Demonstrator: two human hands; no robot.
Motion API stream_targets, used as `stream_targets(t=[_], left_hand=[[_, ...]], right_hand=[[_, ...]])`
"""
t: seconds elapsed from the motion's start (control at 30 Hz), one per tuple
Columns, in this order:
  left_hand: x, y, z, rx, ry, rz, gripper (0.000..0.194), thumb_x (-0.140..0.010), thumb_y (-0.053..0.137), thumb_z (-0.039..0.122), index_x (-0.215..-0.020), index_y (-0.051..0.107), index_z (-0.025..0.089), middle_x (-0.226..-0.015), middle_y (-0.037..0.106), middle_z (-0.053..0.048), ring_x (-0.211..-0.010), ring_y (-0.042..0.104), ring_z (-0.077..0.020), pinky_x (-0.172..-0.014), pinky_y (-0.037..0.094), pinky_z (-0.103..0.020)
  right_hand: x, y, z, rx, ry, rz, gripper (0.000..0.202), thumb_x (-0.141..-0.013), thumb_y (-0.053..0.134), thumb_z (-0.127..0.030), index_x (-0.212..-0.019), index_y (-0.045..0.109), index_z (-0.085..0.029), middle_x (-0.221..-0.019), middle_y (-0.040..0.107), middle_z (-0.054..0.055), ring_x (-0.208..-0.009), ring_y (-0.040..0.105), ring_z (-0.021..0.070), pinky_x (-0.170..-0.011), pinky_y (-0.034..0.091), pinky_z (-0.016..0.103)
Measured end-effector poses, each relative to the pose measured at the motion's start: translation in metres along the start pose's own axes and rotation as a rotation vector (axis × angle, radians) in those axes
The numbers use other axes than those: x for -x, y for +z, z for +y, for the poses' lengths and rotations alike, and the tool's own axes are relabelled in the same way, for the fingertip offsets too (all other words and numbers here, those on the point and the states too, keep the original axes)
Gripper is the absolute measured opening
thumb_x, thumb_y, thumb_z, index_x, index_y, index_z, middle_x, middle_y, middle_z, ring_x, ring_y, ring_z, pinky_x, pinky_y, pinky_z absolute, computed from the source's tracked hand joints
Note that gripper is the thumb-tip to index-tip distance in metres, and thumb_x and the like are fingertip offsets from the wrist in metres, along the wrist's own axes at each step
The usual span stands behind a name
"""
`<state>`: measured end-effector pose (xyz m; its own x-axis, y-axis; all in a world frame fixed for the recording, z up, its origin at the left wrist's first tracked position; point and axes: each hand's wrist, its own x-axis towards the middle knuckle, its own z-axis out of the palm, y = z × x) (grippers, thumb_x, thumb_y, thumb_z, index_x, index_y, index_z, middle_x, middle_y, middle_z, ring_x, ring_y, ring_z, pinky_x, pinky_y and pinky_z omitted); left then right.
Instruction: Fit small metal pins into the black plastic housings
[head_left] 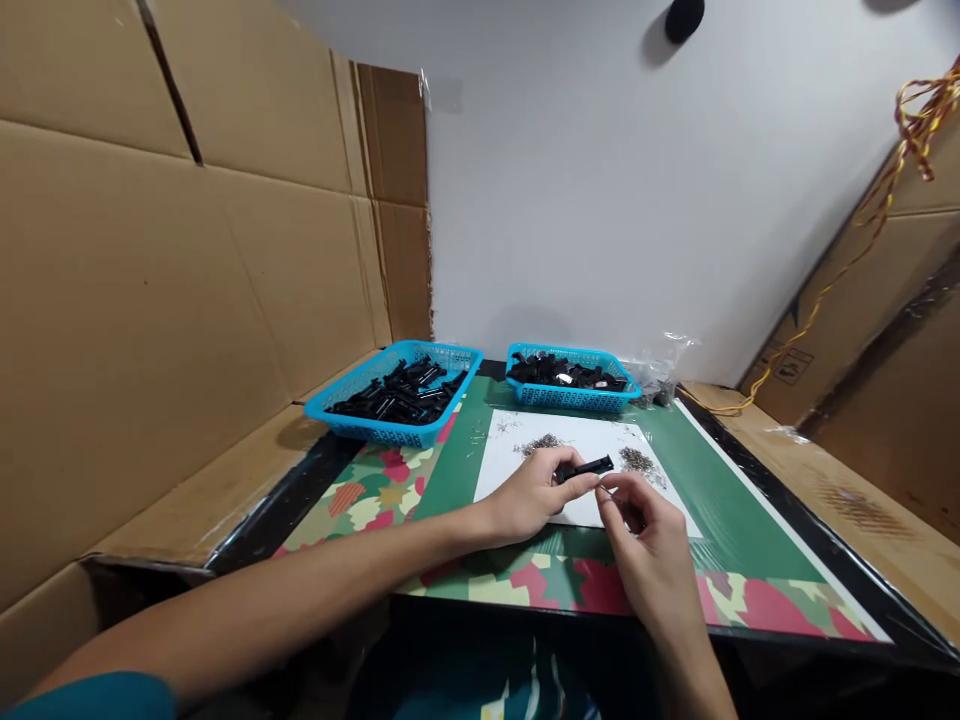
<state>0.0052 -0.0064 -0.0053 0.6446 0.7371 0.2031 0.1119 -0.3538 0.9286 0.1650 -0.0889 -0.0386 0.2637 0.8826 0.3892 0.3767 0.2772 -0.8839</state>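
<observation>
My left hand [532, 495] is closed round a slim black plastic part [592, 467], whose far end sticks out past the fingers to the right. Close beside it, my right hand [649, 515] is pinched, with its fingertips near my left thumb; a thin, small piece seems to be between them, too small to name. Under both hands lies a white sheet [499, 470]. It bears a pile of tiny metal pieces [541, 443] behind my left hand and a second pile of tiny brownish metal pieces [637, 460] behind my right.
At the back left stands a blue basket [375, 432] of long black parts; another blue basket [574, 397] at the back holds shorter black pieces. A clear plastic bag [660, 375] sits beside it. Cardboard walls [225, 250] flank the green table mat [720, 490]. Twisted wires [817, 300] hang at right.
</observation>
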Motion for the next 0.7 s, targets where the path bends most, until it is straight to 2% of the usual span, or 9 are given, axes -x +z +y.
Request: stream_targets(t=[0.13, 0.3, 0.5, 0.7], left_hand=[[-0.001, 0.002, -0.003, 0.071, -0.032, -0.042, 0.046, -0.094, 0.067, 0.062, -0.089, 0.059, 0.017, -0.076, 0.047, 0.005, -0.065, 0.04, -0.0111, -0.059, 0.032, -0.024], [-0.002, 0.004, -0.004, 0.166, -0.076, -0.074, 0.045, -0.094, 0.068, 0.062, -0.091, 0.057, 0.018, -0.072, 0.042, 0.007, -0.057, 0.035, -0.0093, -0.054, 0.028, -0.025], [-0.003, 0.003, -0.002, 0.039, 0.007, -0.07, 0.039, -0.099, 0.064, 0.055, -0.091, 0.061, 0.016, -0.077, 0.048, 0.004, -0.069, 0.042, -0.0128, -0.063, 0.033, -0.026], [-0.004, 0.002, -0.001, -0.033, 0.045, -0.074, 0.037, -0.102, 0.062, 0.052, -0.094, 0.063, 0.016, -0.08, 0.052, 0.002, -0.072, 0.046, -0.0139, -0.066, 0.037, -0.026]], right_hand=[[-0.003, -0.003, 0.011, -0.095, 0.043, -0.058, 0.031, -0.095, 0.069, -0.048, -0.094, 0.073, -0.018, -0.071, 0.063, 0.0, -0.065, 0.052, 0.0168, -0.059, 0.04, 0.027], [-0.006, -0.003, 0.016, -0.182, 0.088, -0.008, 0.034, -0.094, 0.073, -0.051, -0.098, 0.073, -0.017, -0.069, 0.062, 0.0, -0.07, 0.058, 0.0186, -0.064, 0.044, 0.028], [-0.006, -0.004, 0.013, -0.2, 0.08, 0.012, 0.033, -0.096, 0.072, -0.049, -0.097, 0.07, -0.017, -0.079, 0.068, 0.002, -0.071, 0.058, 0.017, -0.065, 0.045, 0.027], [-0.007, -0.006, 0.013, -0.211, 0.078, 0.018, 0.033, -0.093, 0.074, -0.05, -0.092, 0.073, -0.017, -0.075, 0.069, 0.003, -0.067, 0.056, 0.0167, -0.06, 0.043, 0.027]])
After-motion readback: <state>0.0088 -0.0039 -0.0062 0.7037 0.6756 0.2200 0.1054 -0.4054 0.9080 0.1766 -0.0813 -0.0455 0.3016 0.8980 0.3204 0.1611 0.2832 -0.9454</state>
